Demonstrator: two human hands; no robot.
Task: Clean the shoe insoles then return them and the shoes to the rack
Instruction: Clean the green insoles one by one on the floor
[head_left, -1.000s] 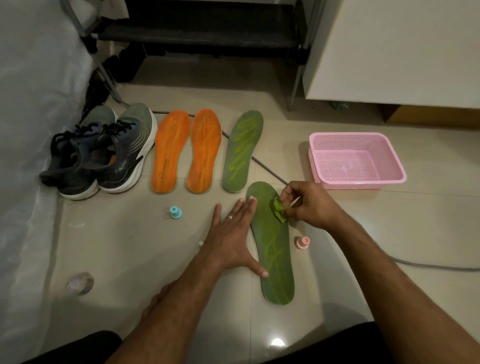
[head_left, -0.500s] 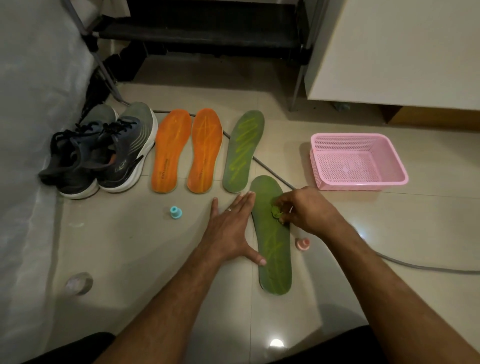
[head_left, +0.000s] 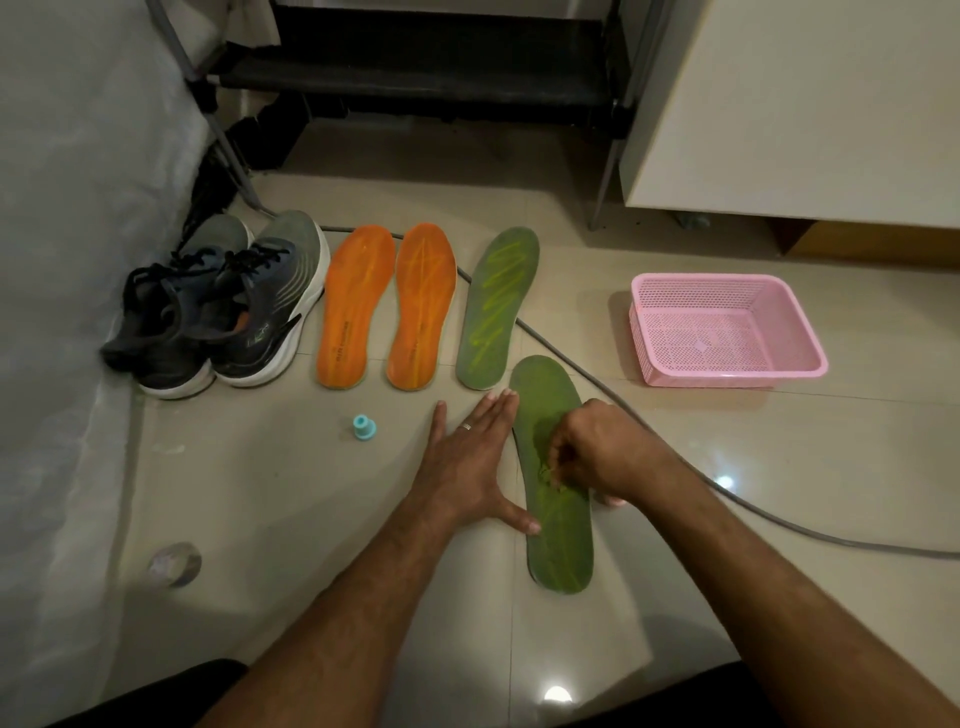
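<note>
I see the near green insole (head_left: 558, 519) lying flat on the tiled floor (head_left: 291, 509), toe end pointing away from me, its dull green surface crossed by faint yellow-green zigzag streaks. My left hand (head_left: 470, 462) lies flat beside it with fingers straight and spread; the fingertips (head_left: 501, 397) reach the insole's far left edge and the thumb (head_left: 522, 522) presses on its left edge lower down. My right hand (head_left: 597, 452) is over the middle of the insole with fingers curled, pinching a small crumpled green wipe (head_left: 545, 474) against the surface.

Just beyond the left fingertips lies the second green insole (head_left: 496, 312), brighter zigzag marks on it, almost touching the near one's toe. Left of that are two orange insoles (head_left: 387, 306) side by side, with pale scribbled lines. Further left stands a pair of grey and black sneakers (head_left: 223, 312) with white soles, laces loose. A small teal cap (head_left: 364, 428) sits on the floor to the left of my left hand. A bit of pink shows under my right wrist; I cannot tell what it is. Well beyond my right hand is a pink basket (head_left: 727, 332), and a grey cable (head_left: 779, 525) runs across the floor past the insole's right side.
</note>
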